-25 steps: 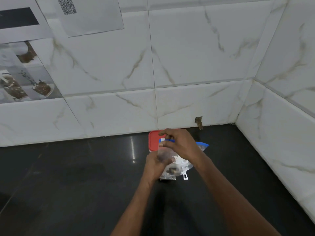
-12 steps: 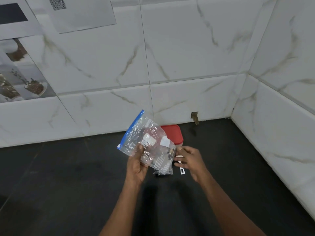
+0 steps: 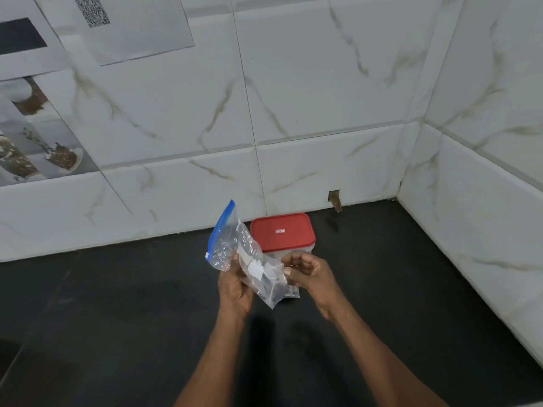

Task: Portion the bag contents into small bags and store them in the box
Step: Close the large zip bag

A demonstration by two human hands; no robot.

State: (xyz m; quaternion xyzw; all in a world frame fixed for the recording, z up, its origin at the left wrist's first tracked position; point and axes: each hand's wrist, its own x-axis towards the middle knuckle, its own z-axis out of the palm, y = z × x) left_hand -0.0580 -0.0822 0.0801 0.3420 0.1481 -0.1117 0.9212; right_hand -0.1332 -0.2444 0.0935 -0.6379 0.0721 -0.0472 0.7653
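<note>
A clear zip bag [image 3: 235, 248] with a blue seal strip is held up over the black counter [image 3: 117, 304], tilted with its seal to the upper left. Dark pieces and small white items show inside its lower end. My left hand [image 3: 235, 286] grips the bag from below and behind. My right hand [image 3: 308, 271] pinches the bag's lower right part with thumb and fingers. Just behind the bag stands a clear box with a red lid [image 3: 282, 232], closed, near the wall.
White marble tiles form the back wall and the right wall [image 3: 484, 230], which meet in a corner at the far right. A small notch [image 3: 335, 198] sits in the bottom tile behind the box. Papers with a QR code [image 3: 92, 11] hang at the upper left.
The bag was lifted off the box and turned seal-up to the left. My right hand let go, dropped low, then came back onto the bag's lower end. The red lid now shows.
</note>
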